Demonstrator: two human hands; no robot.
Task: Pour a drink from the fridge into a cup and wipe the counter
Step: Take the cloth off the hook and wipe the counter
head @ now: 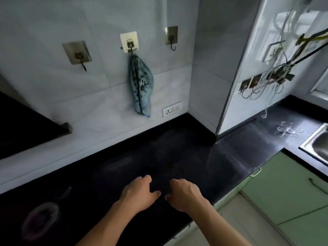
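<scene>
My left hand (140,194) and my right hand (184,193) rest side by side, palms down, on the black counter (159,153) near its front edge. Neither hand holds anything and the fingers are loosely spread. A blue patterned cloth (141,87) hangs from the middle wall hook (130,44) on the tiled wall, well above and beyond my hands. No cup, drink or fridge is in view.
Two bare hooks (80,58) (171,40) flank the cloth. A wall socket (172,109) sits low by the corner. A pale ring mark (40,219) shows on the counter at left. A steel sink (317,144) is at right, with green cabinet doors (284,192) below and tangled cables (276,75) above.
</scene>
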